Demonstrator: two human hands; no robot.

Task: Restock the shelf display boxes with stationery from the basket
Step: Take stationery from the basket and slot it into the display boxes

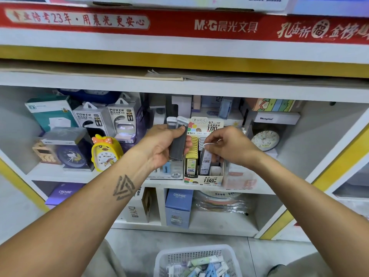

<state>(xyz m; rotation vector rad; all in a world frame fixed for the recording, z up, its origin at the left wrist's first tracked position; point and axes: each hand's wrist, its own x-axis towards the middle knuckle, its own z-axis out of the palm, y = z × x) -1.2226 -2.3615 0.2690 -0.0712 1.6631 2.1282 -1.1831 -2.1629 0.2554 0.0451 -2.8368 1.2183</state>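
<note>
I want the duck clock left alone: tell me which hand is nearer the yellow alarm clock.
Left. The left hand, gripping grey lead cases, is just right of the yellow alarm clock; the right hand is farther right, at the display box.

Two grey lead cases are held in the left hand. A white case is pinched by the right hand over the display box.

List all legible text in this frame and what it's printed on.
"M&G" on the red banner
"POWER BANK" on two white boxes
"0.7 HB", "100" on the display box
"2B" on the clear box
"CRUHRE" on the blue box
"DIY" on the white carton
Basket items' print: too blurred.
</note>
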